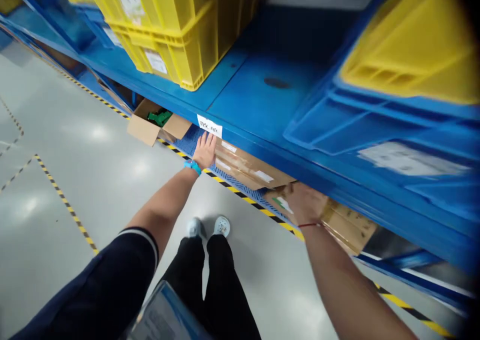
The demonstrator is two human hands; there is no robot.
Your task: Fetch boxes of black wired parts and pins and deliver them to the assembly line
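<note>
A long taped cardboard box [247, 169] lies under the blue shelf [258, 97], on a low blue pallet. My left hand [204, 151], with a blue wristband, lies flat with fingers together against the box's left end. My right hand [305, 201], with a thin red string at the wrist, rests on the box's right part; its fingers reach under the shelf edge and are partly hidden. A white handwritten label [209, 126] is stuck on the shelf edge just above my left hand.
An open cardboard box [150, 126] with green parts sits to the left on the floor. Yellow crates [168, 25] and a blue crate [375, 130] stand on the shelf. Yellow-black tape [63, 202] marks the grey floor. My legs and shoes [208, 227] are below.
</note>
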